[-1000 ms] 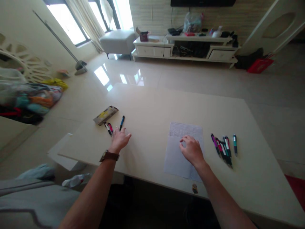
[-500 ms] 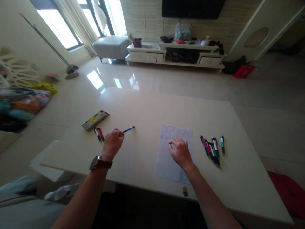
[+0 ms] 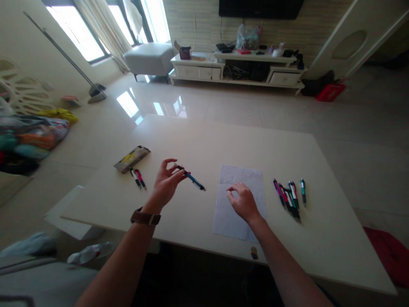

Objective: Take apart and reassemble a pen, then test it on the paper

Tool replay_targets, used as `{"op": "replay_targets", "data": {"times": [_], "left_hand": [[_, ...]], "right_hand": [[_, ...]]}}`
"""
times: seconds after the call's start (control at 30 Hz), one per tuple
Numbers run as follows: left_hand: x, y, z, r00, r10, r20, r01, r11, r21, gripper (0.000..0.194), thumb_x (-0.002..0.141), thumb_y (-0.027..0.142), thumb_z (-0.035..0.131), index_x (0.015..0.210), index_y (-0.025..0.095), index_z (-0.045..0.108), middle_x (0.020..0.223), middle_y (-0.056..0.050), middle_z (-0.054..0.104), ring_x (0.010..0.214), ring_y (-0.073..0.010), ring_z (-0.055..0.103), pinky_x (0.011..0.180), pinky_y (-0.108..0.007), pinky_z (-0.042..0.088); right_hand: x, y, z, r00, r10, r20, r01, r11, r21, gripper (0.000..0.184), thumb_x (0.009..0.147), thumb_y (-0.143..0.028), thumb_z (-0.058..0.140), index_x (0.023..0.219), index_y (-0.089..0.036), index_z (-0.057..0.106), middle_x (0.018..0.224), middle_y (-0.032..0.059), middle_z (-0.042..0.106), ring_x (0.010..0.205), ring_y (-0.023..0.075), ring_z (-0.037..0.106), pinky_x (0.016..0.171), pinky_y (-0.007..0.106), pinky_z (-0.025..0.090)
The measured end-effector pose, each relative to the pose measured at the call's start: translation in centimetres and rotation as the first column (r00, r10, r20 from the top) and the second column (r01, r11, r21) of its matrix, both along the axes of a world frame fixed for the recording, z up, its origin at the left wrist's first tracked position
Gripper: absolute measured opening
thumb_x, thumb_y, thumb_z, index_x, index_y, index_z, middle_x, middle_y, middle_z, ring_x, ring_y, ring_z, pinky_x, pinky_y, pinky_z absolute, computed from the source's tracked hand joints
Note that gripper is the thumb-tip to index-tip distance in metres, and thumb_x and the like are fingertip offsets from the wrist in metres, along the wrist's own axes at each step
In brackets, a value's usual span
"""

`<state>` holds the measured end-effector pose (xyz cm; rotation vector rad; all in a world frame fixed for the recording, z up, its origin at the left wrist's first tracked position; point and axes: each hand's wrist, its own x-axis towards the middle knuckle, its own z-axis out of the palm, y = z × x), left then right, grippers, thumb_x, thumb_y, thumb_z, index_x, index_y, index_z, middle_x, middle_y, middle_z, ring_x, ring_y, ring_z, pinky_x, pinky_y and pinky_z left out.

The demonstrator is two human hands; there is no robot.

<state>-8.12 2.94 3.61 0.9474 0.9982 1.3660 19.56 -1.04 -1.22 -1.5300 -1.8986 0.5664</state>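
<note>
My left hand (image 3: 166, 184) is raised a little above the cream table (image 3: 204, 140) and pinches a blue pen (image 3: 191, 177) between thumb and fingertips, its tip pointing right toward the paper. My right hand (image 3: 243, 202) rests on a lined sheet of paper (image 3: 240, 200) with its fingers loosely curled, nothing in them. Two pens (image 3: 138, 178) lie on the table left of my left hand, beside a flat pen box (image 3: 131, 158). Several pens (image 3: 290, 195) lie in a row right of the paper.
A small sticker (image 3: 254, 252) sits at the table's near edge. Behind the table is shiny tiled floor, a white TV cabinet (image 3: 236, 70), a grey ottoman (image 3: 149, 57) and a mop (image 3: 94, 89). Clothes pile (image 3: 28, 138) at left.
My left hand picked the blue pen up from beside the two pens, lifted it and turned it so it points right. My right hand stayed on the paper.
</note>
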Motion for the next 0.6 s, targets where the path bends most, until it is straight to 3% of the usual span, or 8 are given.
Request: {"op": "replay_targets", "data": {"times": [0.1,0.23,0.33,0.4,0.47,0.57,0.6], "left_hand": [[2.0,-0.8,-0.6,0.984,-0.148,-0.097,0.143,0.988,-0.065,0.045,0.076,0.029,0.078,0.112,0.022,0.052,0.092,0.000,0.068,0.076,-0.0110,0.066,0.074,-0.027,0.055],[5.0,-2.5,-1.7,0.878,-0.330,-0.346,0.321,0.943,-0.086,0.037,0.079,0.030,0.076,0.108,0.020,0.055,0.091,-0.002,0.071,0.080,-0.0131,0.066,0.069,-0.024,0.052],[6.5,-3.4,-2.5,0.799,-0.394,-0.454,0.406,0.911,-0.077,0.030,0.080,0.029,0.074,0.102,0.020,0.055,0.088,-0.002,0.071,0.078,-0.0147,0.068,0.070,-0.027,0.054],[7.0,-3.6,-2.7,0.756,-0.370,-0.540,0.425,0.905,-0.026,0.026,0.080,0.027,0.073,0.099,0.020,0.057,0.089,-0.002,0.069,0.080,-0.0155,0.067,0.075,-0.031,0.056],[7.7,-3.9,-2.2,0.704,-0.250,-0.664,0.402,0.912,0.082,0.025,0.079,0.024,0.072,0.099,0.019,0.058,0.097,-0.004,0.067,0.090,-0.0182,0.065,0.083,-0.036,0.055],[10.0,-5.4,-0.2,0.605,0.005,-0.796,0.340,0.903,0.264,0.017,0.083,0.019,0.064,0.099,0.019,0.061,0.104,-0.008,0.064,0.103,-0.0221,0.059,0.093,-0.041,0.048],[11.1,-6.3,0.6,0.596,-0.009,-0.803,0.382,0.883,0.274,0.011,0.084,0.016,0.060,0.095,0.019,0.062,0.100,-0.007,0.065,0.100,-0.0212,0.058,0.091,-0.039,0.048]], "right_hand": [[-0.7,-0.6,0.8,0.993,0.048,-0.103,-0.054,0.997,-0.051,0.015,0.091,-0.025,0.055,0.079,-0.019,0.064,0.084,0.0057,0.068,0.086,0.0215,0.061,0.083,0.036,0.045],[-2.1,-1.6,1.4,0.889,0.062,-0.454,-0.205,0.940,-0.272,0.030,0.099,-0.044,0.047,0.111,-0.020,0.061,0.087,0.0032,0.069,0.075,0.0166,0.064,0.071,0.031,0.049],[-2.8,-1.8,0.7,0.832,0.031,-0.554,-0.246,0.916,-0.317,0.031,0.099,-0.047,0.047,0.105,-0.020,0.061,0.078,0.0017,0.067,0.069,0.0153,0.063,0.066,0.029,0.049],[-3.1,-1.7,0.1,0.831,-0.007,-0.556,-0.208,0.923,-0.323,0.028,0.098,-0.043,0.049,0.096,-0.019,0.063,0.074,0.0014,0.066,0.067,0.0153,0.064,0.065,0.028,0.048],[-3.1,-1.5,-0.4,0.826,-0.082,-0.557,-0.142,0.927,-0.348,0.023,0.097,-0.038,0.050,0.095,-0.019,0.063,0.070,0.0006,0.065,0.064,0.0151,0.063,0.063,0.028,0.048],[-3.4,-1.5,-0.8,0.848,-0.130,-0.514,-0.096,0.916,-0.390,0.023,0.097,-0.034,0.048,0.092,-0.017,0.063,0.070,0.0010,0.063,0.062,0.0144,0.060,0.062,0.028,0.049],[-3.5,-1.6,-0.8,0.860,-0.115,-0.497,-0.107,0.911,-0.397,0.024,0.098,-0.035,0.049,0.093,-0.017,0.063,0.074,0.0021,0.064,0.065,0.0144,0.061,0.063,0.028,0.050]]}}
